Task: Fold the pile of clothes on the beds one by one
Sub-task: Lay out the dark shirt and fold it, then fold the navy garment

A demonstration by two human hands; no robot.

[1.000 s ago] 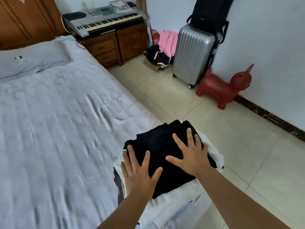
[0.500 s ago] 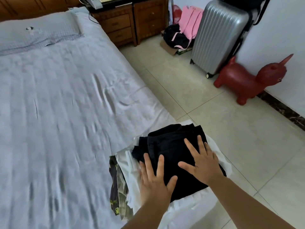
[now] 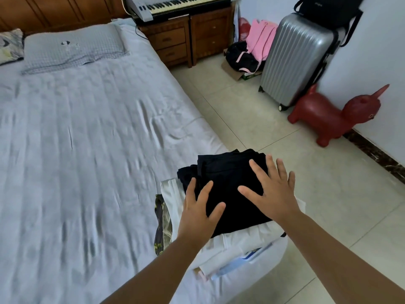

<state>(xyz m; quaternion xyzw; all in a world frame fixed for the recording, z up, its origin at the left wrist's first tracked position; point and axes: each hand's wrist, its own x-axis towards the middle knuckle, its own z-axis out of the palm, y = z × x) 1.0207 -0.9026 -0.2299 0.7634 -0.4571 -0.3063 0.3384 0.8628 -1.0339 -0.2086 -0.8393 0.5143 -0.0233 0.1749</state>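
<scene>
A folded black garment (image 3: 228,172) tops a stack of folded clothes at the bed's right edge. Under it lies a white garment (image 3: 236,242), and a camouflage-patterned piece (image 3: 161,224) sticks out on the stack's left. My left hand (image 3: 197,211) lies flat with spread fingers on the near left part of the black garment. My right hand (image 3: 274,189) lies flat with spread fingers on its right part. Neither hand grips anything.
The bed (image 3: 76,150) with its grey sheet stretches left and away, with a checked pillow (image 3: 72,48) at the head. On the tiled floor to the right stand a silver suitcase (image 3: 293,60), a red toy animal (image 3: 328,117) and wooden nightstands (image 3: 188,38) bearing a keyboard (image 3: 175,3).
Both hands stay flat on the black garment. The camera has tilted up slightly, so more of the room's far end shows than half a second ago.
</scene>
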